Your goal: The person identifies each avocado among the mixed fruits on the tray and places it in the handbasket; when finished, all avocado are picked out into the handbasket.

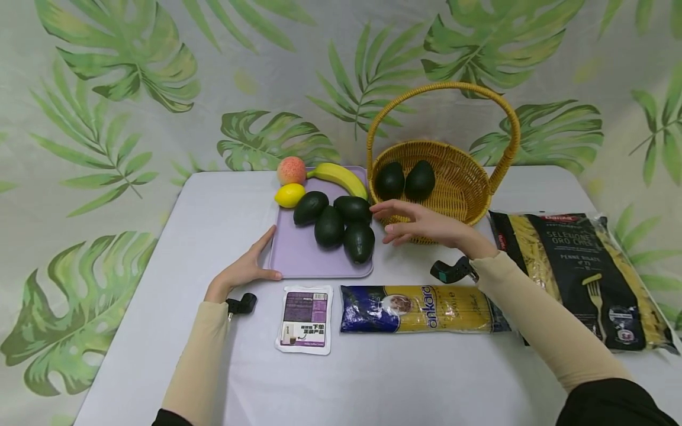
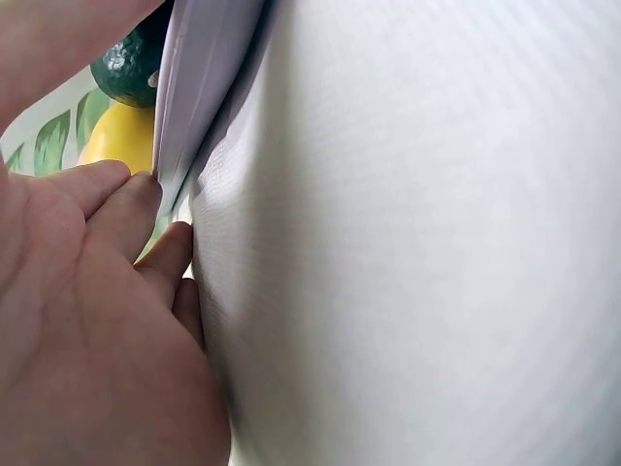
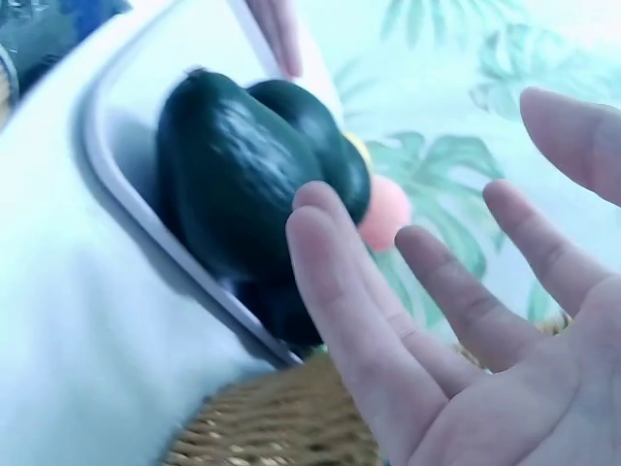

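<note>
My left hand [image 1: 242, 269] rests at the near left corner of a lilac tray [image 1: 290, 254], its thumb by the front edge. In the left wrist view, straight fingers [image 2: 126, 209] touch the tray's side. Several dark green avocados [image 1: 329, 227] lie grouped on the tray, with a banana [image 1: 338, 177], a lemon [image 1: 290, 196] and a peach [image 1: 291, 171] behind them. Between the tray and a wicker basket [image 1: 463, 201], my right hand [image 1: 418, 223] hovers with spread fingers, holding nothing. Two more avocados [image 1: 420, 180] sit inside the basket.
In front of the tray lies a white and purple packet [image 1: 304, 320]. A long pack of spaghetti [image 1: 426, 309] lies beside it, under the right forearm. At the right is a large bag of penne [image 1: 581, 272]. The basket's tall handle [image 1: 444, 87] arches upward.
</note>
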